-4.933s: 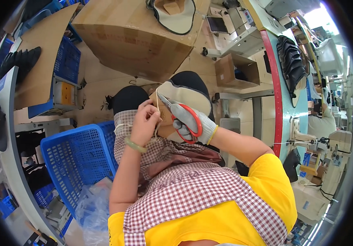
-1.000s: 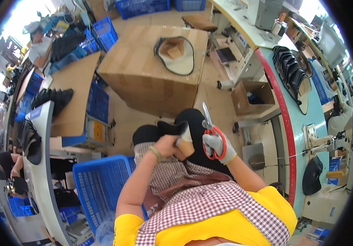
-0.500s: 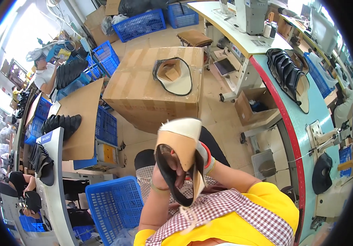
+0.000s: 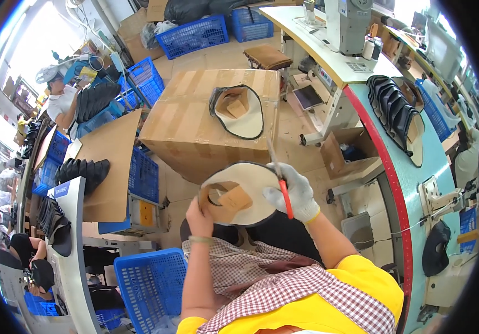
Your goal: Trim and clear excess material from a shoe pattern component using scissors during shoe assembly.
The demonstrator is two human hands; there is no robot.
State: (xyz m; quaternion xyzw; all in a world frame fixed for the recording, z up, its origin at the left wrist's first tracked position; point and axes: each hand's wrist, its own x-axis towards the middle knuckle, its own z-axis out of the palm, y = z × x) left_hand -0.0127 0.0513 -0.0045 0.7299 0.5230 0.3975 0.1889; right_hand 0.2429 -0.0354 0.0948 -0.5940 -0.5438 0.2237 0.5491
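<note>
Scissors (image 4: pixel 286 199) filled the gripping right hand (image 4: pixel 301 195) by the cream piece (image 4: pixel 259 183); left hand (image 4: pixel 199 220) clasped its left edge, I judged, for steadiness.

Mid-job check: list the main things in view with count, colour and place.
Held piece: one, cream and tan, centre
Scissors: one, red-handled, centre
Large carton: one, brown, straight ahead
Second piece: one, cream and tan, black-edged, on carton
Near basket: one, blue, lower left
Bench: one, teal, red-edged, right
Stack: one, black pieces, on bench
Stool: one, brown-topped, beyond carton
Left hand: one, bare, gripping held piece
Right hand: one, grey-gloved, holding scissors
</note>
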